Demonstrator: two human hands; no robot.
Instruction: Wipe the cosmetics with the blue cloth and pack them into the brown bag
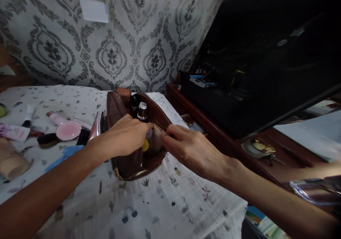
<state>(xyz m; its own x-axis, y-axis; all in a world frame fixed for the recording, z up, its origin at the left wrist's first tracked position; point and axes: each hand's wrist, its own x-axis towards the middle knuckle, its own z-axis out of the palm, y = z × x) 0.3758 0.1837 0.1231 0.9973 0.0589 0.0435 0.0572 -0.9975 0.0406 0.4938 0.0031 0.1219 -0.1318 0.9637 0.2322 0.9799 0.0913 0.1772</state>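
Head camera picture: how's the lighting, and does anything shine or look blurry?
In the head view, light is dim and the black panel loses most detail; the silver cap in the brown bag catches a bright glint; the pink-and-white tube near the left edge looks slightly soft.

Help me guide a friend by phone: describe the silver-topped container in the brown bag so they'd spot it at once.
On the white printed cloth below the patterned wall sits an open brown bag. Inside, just beyond the left hand, the silver-topped container pokes up. Its shiny top sets it apart from the black item behind and the yellow item nearer the camera.
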